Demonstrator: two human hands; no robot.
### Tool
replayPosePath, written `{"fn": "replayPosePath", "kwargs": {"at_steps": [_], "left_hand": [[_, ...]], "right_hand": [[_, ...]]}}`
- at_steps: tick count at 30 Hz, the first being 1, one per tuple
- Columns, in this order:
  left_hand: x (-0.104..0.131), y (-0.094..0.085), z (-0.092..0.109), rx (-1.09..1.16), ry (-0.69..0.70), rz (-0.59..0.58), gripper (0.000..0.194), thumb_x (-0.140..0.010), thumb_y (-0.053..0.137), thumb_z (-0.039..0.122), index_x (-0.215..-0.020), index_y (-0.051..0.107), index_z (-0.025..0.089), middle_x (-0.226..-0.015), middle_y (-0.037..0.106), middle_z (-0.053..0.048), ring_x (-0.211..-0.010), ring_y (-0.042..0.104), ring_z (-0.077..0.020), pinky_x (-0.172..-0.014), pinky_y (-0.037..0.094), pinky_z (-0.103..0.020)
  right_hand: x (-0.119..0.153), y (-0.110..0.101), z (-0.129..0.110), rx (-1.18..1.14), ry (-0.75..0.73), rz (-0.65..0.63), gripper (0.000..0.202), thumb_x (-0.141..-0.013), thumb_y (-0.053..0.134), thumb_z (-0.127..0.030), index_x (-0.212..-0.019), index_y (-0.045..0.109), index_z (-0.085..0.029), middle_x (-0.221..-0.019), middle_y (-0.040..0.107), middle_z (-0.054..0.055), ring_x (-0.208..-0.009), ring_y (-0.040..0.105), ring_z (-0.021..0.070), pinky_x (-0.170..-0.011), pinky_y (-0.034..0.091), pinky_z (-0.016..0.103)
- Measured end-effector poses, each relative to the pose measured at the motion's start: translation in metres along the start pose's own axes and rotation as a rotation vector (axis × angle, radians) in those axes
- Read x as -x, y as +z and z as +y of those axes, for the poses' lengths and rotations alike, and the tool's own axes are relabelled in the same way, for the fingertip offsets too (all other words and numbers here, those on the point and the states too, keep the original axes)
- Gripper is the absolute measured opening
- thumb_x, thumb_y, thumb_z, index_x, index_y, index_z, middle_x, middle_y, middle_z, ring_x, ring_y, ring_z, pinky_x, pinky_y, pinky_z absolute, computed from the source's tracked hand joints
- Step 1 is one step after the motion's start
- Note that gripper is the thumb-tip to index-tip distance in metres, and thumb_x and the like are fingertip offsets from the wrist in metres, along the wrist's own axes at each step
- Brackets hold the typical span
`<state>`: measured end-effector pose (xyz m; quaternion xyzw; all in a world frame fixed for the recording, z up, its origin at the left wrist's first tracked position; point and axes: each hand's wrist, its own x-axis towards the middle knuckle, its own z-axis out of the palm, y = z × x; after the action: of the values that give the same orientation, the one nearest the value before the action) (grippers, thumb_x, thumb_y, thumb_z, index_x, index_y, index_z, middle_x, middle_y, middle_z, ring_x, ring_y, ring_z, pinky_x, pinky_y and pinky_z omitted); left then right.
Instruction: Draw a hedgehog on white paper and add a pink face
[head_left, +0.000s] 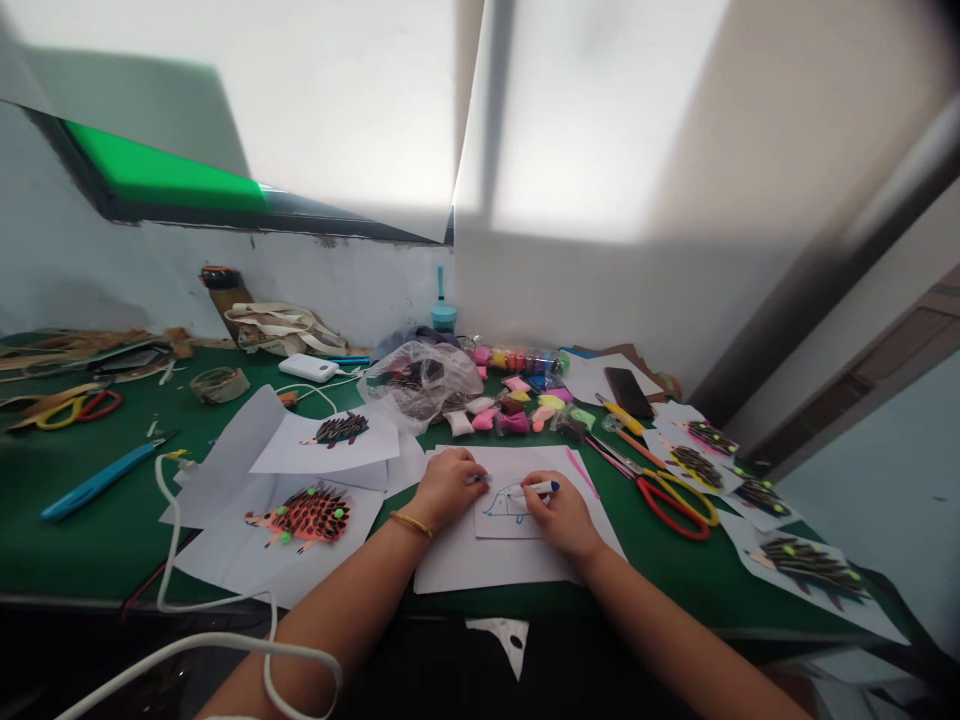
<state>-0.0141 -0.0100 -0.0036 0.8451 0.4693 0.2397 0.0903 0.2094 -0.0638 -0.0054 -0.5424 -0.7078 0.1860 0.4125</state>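
My right hand (561, 515) is closed round a marker (541, 488) with a white barrel and a dark blue end. Its tip points left, at a small white card (495, 528) bearing a blue line drawing of an animal with a pointed snout. Under the card lies a larger white sheet (442, 570). My left hand (450, 485) rests on that sheet at the card's upper left, fingers pinched at a small pale bluish piece (478, 479) too small to name. The right fingers cover part of the drawing.
Finished hedgehog pictures lie left (311, 515) and right (806, 570). Small coloured clay packets (514, 422) and a plastic bag (424, 385) stand behind. Scissors (679, 500) and a phone (628, 392) are right; a blue craft knife (105, 480) and white cable (172, 560) left.
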Motion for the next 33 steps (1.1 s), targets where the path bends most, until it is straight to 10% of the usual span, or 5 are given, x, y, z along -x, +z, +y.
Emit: {"fn": "replayPosePath", "kwargs": {"at_steps": [33], "left_hand": [[-0.0001, 0.0021, -0.0019, 0.006, -0.007, -0.005, 0.018, -0.078, 0.074, 0.035, -0.095, 0.077, 0.029, -0.1, 0.067, -0.003, -0.094, 0.06, -0.0197, -0.086, 0.042, -0.031]], "right_hand": [[0.0046, -0.0031, -0.0005, -0.063, -0.021, 0.03, 0.018, -0.084, 0.051, -0.031, -0.08, 0.065, -0.02, -0.084, 0.066, 0.005, -0.082, 0.062, 0.0208, -0.076, 0.048, 0.032]]}}
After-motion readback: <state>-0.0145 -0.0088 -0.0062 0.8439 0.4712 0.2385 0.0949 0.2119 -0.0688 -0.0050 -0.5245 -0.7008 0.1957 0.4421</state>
